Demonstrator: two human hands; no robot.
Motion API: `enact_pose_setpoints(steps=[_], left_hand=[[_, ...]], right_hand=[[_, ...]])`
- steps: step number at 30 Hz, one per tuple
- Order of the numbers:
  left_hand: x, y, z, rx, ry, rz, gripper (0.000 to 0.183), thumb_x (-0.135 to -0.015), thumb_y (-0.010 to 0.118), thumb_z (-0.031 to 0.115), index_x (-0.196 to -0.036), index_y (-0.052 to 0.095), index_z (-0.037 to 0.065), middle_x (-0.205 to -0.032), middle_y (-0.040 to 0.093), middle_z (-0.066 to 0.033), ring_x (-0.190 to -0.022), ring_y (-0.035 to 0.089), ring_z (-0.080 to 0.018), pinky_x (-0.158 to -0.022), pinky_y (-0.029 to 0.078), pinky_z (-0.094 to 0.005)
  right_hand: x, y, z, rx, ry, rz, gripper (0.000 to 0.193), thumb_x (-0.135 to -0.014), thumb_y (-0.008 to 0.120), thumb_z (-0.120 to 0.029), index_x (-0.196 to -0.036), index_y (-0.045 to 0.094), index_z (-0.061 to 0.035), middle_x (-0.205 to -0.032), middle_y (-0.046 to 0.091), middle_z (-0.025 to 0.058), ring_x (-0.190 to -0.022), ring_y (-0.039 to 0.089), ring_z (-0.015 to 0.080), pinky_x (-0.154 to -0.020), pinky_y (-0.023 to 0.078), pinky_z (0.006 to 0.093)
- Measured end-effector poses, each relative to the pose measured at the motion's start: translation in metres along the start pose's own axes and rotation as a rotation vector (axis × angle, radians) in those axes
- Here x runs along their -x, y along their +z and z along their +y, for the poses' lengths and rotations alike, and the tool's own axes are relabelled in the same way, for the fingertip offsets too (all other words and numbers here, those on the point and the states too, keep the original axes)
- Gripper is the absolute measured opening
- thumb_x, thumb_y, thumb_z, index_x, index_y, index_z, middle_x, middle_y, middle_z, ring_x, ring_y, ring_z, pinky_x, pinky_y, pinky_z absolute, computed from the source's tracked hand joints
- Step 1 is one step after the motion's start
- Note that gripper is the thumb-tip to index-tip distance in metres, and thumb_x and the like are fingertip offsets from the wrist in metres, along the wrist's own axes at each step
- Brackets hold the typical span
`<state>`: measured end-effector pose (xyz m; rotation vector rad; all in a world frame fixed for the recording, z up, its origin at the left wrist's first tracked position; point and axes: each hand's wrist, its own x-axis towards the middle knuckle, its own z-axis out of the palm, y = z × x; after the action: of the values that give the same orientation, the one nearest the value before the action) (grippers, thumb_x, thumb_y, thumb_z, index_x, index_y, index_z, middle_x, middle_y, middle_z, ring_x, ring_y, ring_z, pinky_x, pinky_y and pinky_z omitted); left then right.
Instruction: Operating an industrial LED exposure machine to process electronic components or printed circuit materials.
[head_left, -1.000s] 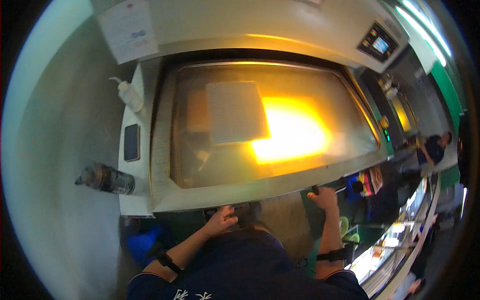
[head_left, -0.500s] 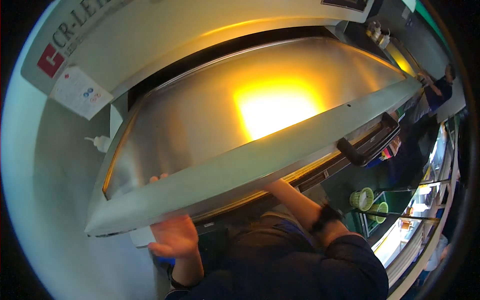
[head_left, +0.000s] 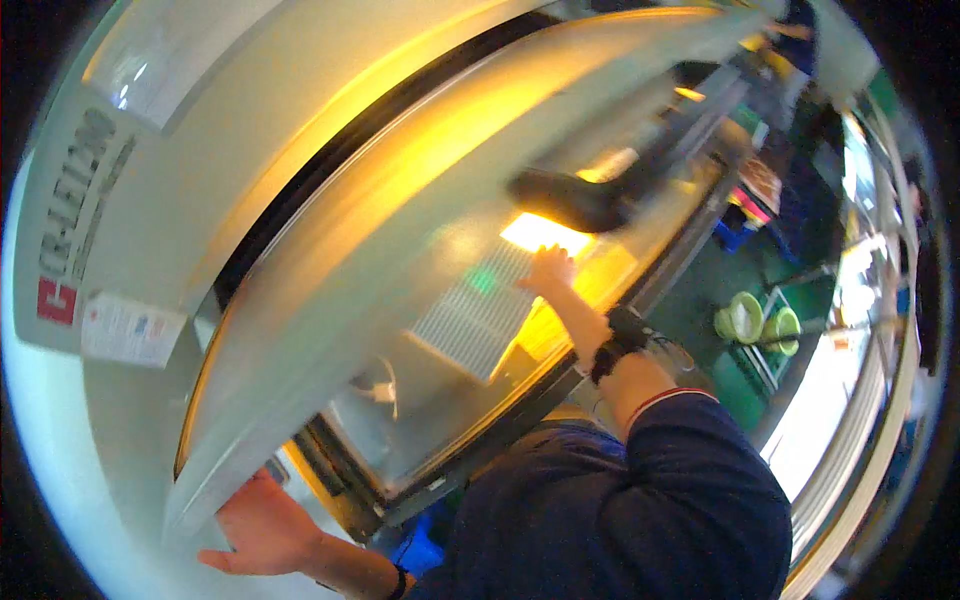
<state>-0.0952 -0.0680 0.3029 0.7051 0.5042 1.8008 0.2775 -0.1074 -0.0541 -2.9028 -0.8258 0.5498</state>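
Observation:
A big pale-green hinged lid (head_left: 420, 225) of a machine is raised at a slant, blurred by motion. My left hand (head_left: 265, 525) holds its lower left edge from beneath, thumb stretched out, the other fingers hidden behind the lid. Under the lid lies a glass bed (head_left: 440, 440) lit yellow. On it rests a flat panel with fine pale stripes (head_left: 470, 325). My right hand (head_left: 551, 270) reaches in under the lid to the panel's far right end, fingers apart; whether it touches the panel cannot be made out. The lid's black handle (head_left: 575, 200) is above that hand.
The cream machine body (head_left: 250, 130) rises behind the lid. A small white cable piece (head_left: 383, 390) lies on the bed. To the right are green baskets (head_left: 741, 318) on a rack and pale curved rails (head_left: 870, 400). Another person (head_left: 795, 45) stands at far right.
The lid has swung up, uncovering the glass bed and striped panel. My right hand now shows beneath it. My left hand has moved left and down in view. The view has turned.

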Motion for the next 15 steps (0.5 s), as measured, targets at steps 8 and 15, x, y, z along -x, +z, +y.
enact_pose_setpoints(steps=[8,15], left_hand=[[-0.084,-0.078,-0.014,0.349,-0.255,-0.846,0.071,-0.085,0.06,0.053,-0.135,0.043,0.005,-0.135,0.046,-0.0181,-0.126,0.044,-0.0408,-0.11,0.026,-0.0592],[-0.048,-0.072,-0.05,0.089,-0.056,-0.785,0.063,-0.085,0.062,0.056,-0.132,0.054,0.016,-0.142,0.049,-0.0062,-0.137,0.035,-0.0325,-0.111,0.022,-0.0659]], right_hand=[[0.088,0.114,0.045,-0.407,-0.055,-0.195,0.068,-0.07,0.068,-0.072,-0.099,0.074,-0.0112,-0.092,0.072,0.0103,-0.084,0.069,0.0252,-0.076,0.055,0.04],[0.409,0.056,0.163,-1.435,0.492,0.223,0.04,-0.086,0.071,-0.037,-0.106,0.073,-0.0027,-0.091,0.071,0.0085,-0.084,0.064,0.018,-0.079,0.049,0.0321]])
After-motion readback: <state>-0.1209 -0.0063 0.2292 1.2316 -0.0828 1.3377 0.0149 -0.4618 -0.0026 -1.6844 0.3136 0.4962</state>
